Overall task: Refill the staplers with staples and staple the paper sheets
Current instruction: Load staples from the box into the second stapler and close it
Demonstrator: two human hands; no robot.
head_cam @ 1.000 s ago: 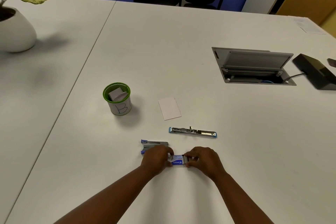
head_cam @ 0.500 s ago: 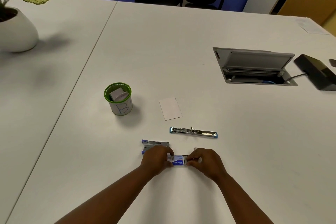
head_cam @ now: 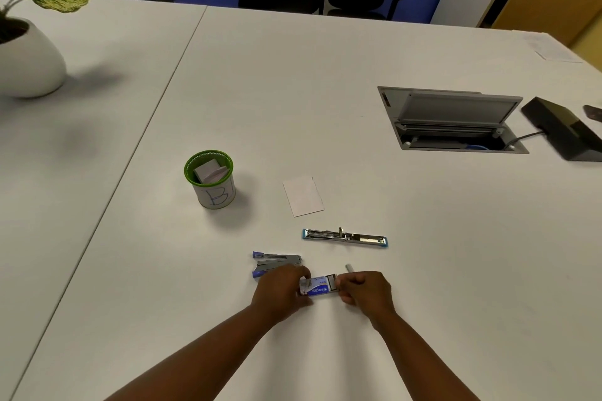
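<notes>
Left hand [head_cam: 281, 285] gripping staple box [head_cam: 317, 287] near worktop's front edge; right hand [head_cam: 365, 291] pinching its tray end, box's long axis lying left-right between hands.

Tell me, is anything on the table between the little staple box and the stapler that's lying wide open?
Almost nothing. The staple box is held by the left hand and right hand. Only a small grey piece lies on the bare table before the opened stapler.
</notes>
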